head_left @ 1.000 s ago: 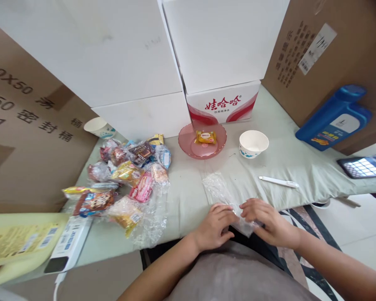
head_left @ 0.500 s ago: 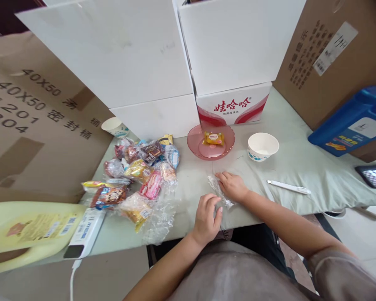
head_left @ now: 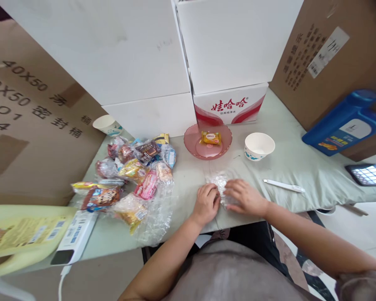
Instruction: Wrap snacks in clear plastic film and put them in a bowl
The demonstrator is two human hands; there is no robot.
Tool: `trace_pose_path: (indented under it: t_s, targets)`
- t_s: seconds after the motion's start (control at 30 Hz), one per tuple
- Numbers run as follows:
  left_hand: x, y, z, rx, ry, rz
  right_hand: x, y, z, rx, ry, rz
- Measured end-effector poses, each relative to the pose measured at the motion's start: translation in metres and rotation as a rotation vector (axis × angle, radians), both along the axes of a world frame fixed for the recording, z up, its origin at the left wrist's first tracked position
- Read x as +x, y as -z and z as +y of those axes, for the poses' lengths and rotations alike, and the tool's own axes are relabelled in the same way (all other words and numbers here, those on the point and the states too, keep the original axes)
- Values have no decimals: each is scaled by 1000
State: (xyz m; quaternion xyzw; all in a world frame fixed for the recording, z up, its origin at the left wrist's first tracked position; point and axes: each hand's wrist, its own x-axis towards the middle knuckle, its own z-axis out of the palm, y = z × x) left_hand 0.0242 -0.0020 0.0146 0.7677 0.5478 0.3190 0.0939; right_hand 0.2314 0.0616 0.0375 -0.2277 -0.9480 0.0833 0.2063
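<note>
A crumpled clear plastic bag (head_left: 221,180) lies on the cloth near the front edge, between my two hands. My left hand (head_left: 206,203) has its fingers curled at the bag's left side, closed on its edge. My right hand (head_left: 246,197) rests at the other side, fingers stretched and slightly apart, touching the plastic. Beyond them stands a pink glass bowl (head_left: 192,147) with one yellow-wrapped snack (head_left: 211,138) in it. A white paper bowl (head_left: 259,147) is to its right. To the left sits a pile of wrapped snacks (head_left: 133,170).
A white box cutter (head_left: 283,186) lies right of my hands, with a phone (head_left: 368,173) and a blue bottle (head_left: 341,123) farther right. White boxes (head_left: 150,117) wall the back. At left are another paper bowl (head_left: 107,125), a power strip (head_left: 75,238) and a yellow jug (head_left: 28,230).
My right hand has shifted right and nearer, its fingers spreading from their earlier curl. The plastic bag looks wider and more bunched between my hands. The camera view has shifted slightly.
</note>
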Motion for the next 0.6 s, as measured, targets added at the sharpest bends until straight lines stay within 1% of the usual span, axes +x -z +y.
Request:
trace_pose_path:
  t_s: [0.03,0.07,0.13,0.17,0.23,0.33,0.43,0.5,0.6]
  targets:
    - [0,-1,0,-6,-2,3,2,3,-14,-25,-82,-27]
    - [0,-2,0,-16,-3,18,4,6,-27,-43,-115,-46]
    - [1,-3,1,-48,-5,76,7,12,-47,-58,-108,-55]
    - [1,-4,1,-67,-4,109,8,13,-53,-60,-112,-51]
    - [2,-5,1,-97,13,154,10,10,-59,-74,-162,-42]
    - [2,-4,0,-110,63,153,6,-4,-48,-122,-201,-29]
    - [-2,2,2,-73,78,48,-6,-16,-21,-153,-123,-41]
    - [-5,7,3,-17,33,-71,-20,-17,-1,-171,-59,-90]
    - [-8,11,4,55,-61,-200,-41,-7,20,-159,19,-211]
